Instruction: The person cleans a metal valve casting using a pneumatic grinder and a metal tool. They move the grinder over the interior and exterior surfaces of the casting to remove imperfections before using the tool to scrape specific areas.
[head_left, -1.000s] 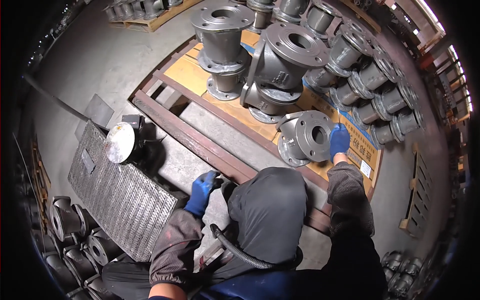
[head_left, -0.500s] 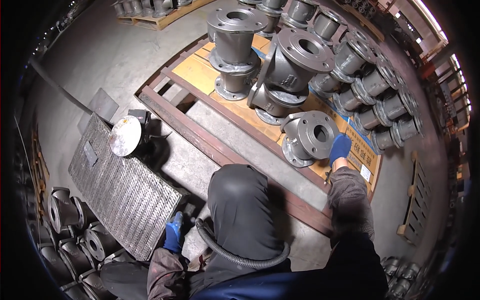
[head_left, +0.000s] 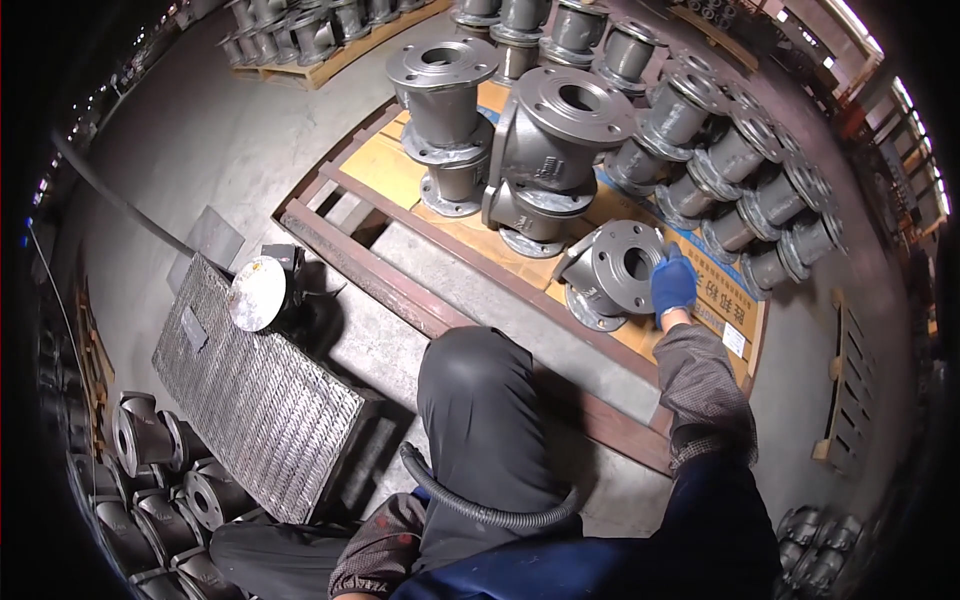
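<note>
Centre-right, the gloved right hand (head_left: 675, 285) is touching a flanged casting (head_left: 610, 258), grip unclear; firm wrapping should help. The left hand (head_left: 421, 494) is hiding its grip.

At right, the valve (head_left: 611, 264) is smooth, faintly glossy metal, the glove (head_left: 674, 285) matt cloth. Left, the mat (head_left: 265, 400) looks rough; near, the hose (head_left: 485, 514) looks ribbed plastic.

We see dark printed characters on the flat yellow-brown cardboard sheet (head_left: 712, 288) at right, and a small rectangular white paper label (head_left: 734, 340) near its right edge, its print too small for us. Raised lettering marks the tall dark-grey flanged metal casting (head_left: 552, 140) farther back.
</note>
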